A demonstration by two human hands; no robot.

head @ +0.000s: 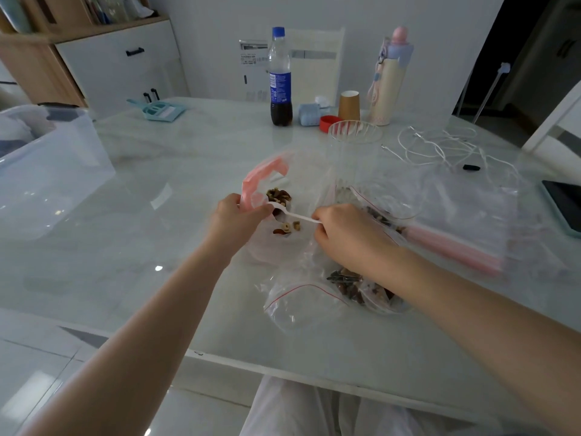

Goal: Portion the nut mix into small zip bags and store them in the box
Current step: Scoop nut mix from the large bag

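My left hand [237, 217] pinches the pink-zip rim of a clear bag [262, 184] and holds its mouth open. Inside that bag lies some nut mix [279, 195]. My right hand [342, 229] grips the handle of a white plastic spoon [290, 213] whose bowl reaches into the bag's mouth. A few loose nuts [287, 228] lie lower in the same bag. Small red-line zip bags with nut mix [349, 286] lie under my right forearm near the table's front edge. The clear storage box [47, 165] stands at the far left.
A tall clear jar [353, 143] stands behind the bags. Further back are a cola bottle [279, 80], a paper cup [349, 105], a pastel flask [390, 80] and a red lid [328, 122]. White cables [440, 146], larger zip bags [465, 221] and a phone [564, 206] lie right.
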